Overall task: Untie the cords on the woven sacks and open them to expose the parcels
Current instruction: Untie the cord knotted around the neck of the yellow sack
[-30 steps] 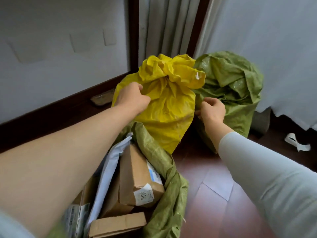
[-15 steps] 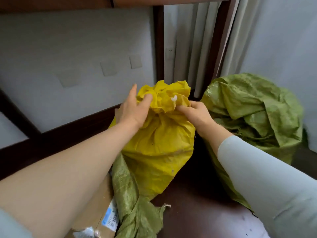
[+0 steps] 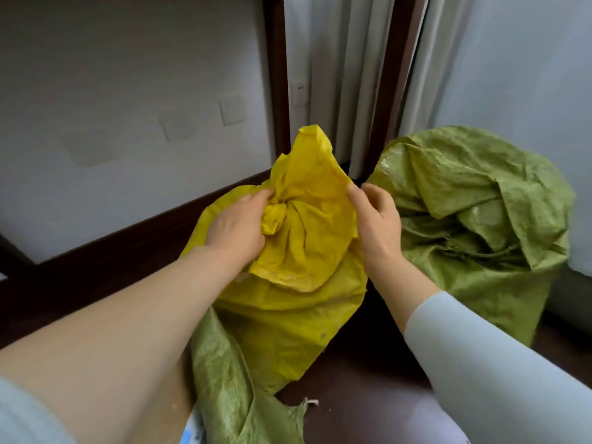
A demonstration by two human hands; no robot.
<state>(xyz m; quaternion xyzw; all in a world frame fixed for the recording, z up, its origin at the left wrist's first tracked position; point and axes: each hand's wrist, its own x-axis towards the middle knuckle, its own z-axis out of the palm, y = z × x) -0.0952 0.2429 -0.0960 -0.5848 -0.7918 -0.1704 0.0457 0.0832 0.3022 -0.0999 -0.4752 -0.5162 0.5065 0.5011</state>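
The yellow sack stands on the floor between both hands, its gathered neck pointing up and away from the person; the left hand clenches that bunched neck from the sack's left side; the right hand pinches the loose flap at its right edge; no cord shows, probably buried in folds nearer the left hand; one green sack sits just right of the yellow sack, another lies in front.
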